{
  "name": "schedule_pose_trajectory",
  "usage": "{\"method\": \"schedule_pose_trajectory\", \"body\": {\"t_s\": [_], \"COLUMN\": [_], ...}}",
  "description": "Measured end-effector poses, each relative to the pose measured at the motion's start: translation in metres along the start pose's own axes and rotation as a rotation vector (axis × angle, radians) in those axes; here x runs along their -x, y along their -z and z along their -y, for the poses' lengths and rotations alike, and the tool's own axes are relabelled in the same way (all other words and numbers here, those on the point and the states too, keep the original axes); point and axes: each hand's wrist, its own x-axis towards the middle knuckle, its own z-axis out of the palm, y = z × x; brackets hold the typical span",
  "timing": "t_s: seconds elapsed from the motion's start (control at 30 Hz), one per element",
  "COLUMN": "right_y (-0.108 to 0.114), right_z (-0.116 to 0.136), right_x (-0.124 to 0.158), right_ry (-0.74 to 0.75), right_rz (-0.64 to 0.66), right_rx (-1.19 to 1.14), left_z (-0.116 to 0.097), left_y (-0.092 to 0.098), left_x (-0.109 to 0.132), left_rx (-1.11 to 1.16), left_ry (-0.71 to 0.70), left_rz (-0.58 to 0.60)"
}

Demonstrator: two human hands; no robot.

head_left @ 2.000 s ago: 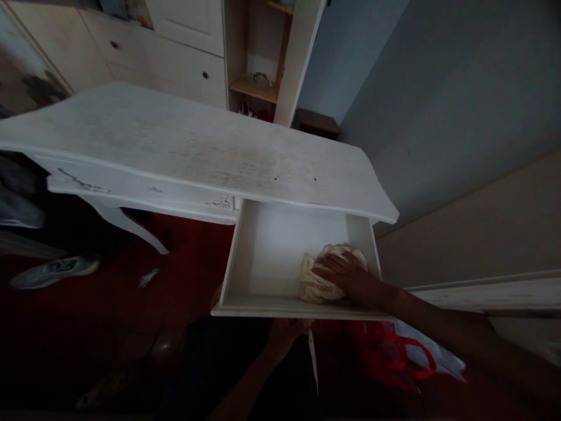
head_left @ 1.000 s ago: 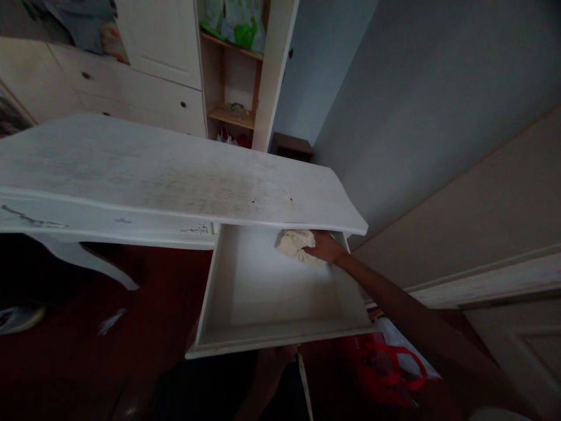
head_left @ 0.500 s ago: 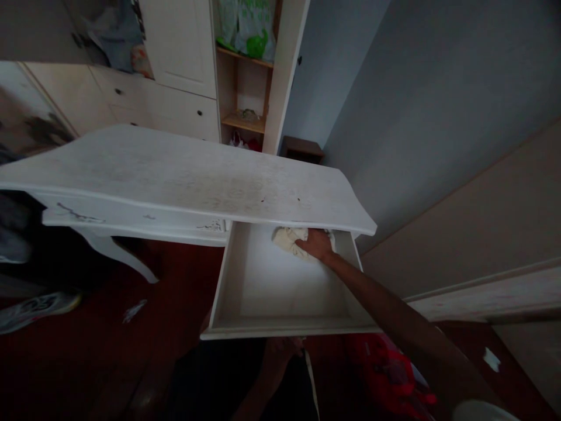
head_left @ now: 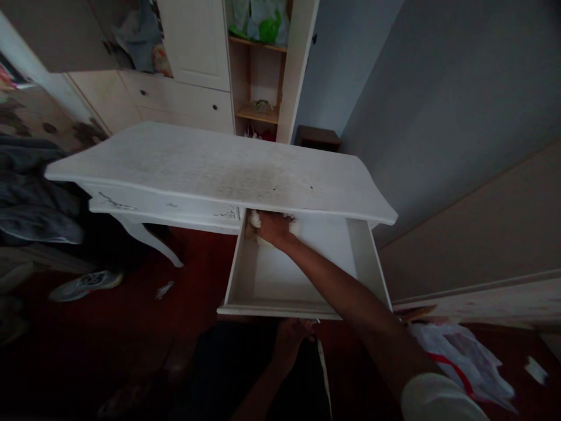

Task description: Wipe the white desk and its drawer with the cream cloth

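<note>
My right hand [head_left: 274,227] is closed on a cream cloth [head_left: 254,220], pressing it into the back left corner of a pulled-out white drawer [head_left: 307,275]. Part of the hand and cloth is hidden under the edge of the white desk [head_left: 197,158]. Below the drawer's front, my left hand [head_left: 294,334] has its fingers curled close to the front panel. What they grip is too dark to make out. A pale strap [head_left: 323,365] hangs just right of that hand.
Dark smudges mark the desktop. Behind stand white cabinets [head_left: 197,47] and open shelves with plastic bags [head_left: 267,26]. A shoe [head_left: 85,285] lies on the dark red floor at left. A white bag with a red strap [head_left: 460,356] is at lower right, near the wall.
My right hand has slid the cloth leftward across the drawer bottom, from the back right to the back left corner. My left hand stays under the drawer front. The view has shifted left.
</note>
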Motion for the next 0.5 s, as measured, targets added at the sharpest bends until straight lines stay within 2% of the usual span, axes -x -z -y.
{"method": "schedule_pose_trajectory", "body": {"t_s": [0.17,0.33,0.5], "right_y": [0.005,0.007,0.009], "right_z": [-0.001,0.016,0.023], "right_x": [0.030,0.072,0.094], "right_ry": [0.210,0.343,0.499], "right_rz": [0.083,0.141,0.212], "right_rx": [0.113,0.178,0.214], "left_z": [0.000,-0.009,-0.005], "left_y": [0.002,-0.001,-0.001], "left_x": [0.001,0.003,0.003], "left_rx": [0.002,-0.002,0.014], "left_ry": [-0.012,0.007,0.033], "left_rz": [0.025,0.018,0.024]}}
